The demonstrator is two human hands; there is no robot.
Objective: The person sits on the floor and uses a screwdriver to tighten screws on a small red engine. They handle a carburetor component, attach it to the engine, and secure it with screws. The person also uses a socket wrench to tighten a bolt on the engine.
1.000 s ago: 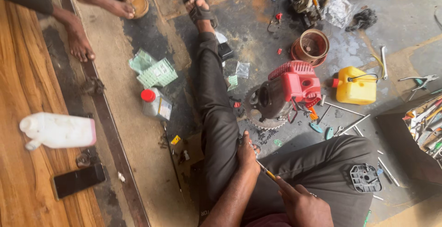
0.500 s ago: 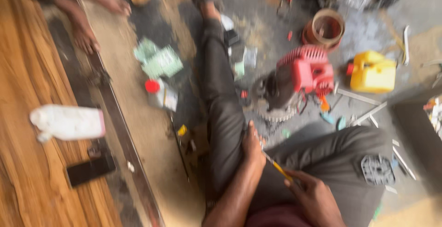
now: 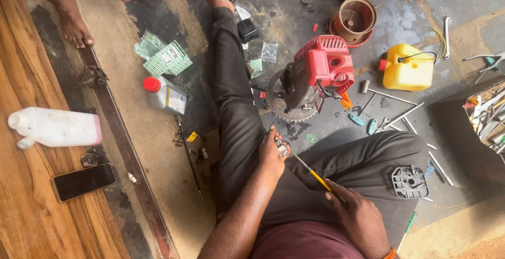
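- The left hand (image 3: 272, 153) pinches a small grey metal part (image 3: 282, 149) against the knee, fingers closed on it.
- The right hand (image 3: 357, 216) grips a yellow-handled screwdriver (image 3: 310, 172), its tip at the part.
- Judged step: working a fastener on the part; a steady tip is needed.

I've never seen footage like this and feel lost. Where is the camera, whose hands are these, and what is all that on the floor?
The camera sits on the person's head, looking down at their lap and legs. Their left hand pinches a small metal part; the right hand holds a yellow-handled screwdriver pointed at it. On the floor lie a red small engine, a yellow fuel can, a white jug, a phone and scattered tools. The bare feet at top left belong to someone else.
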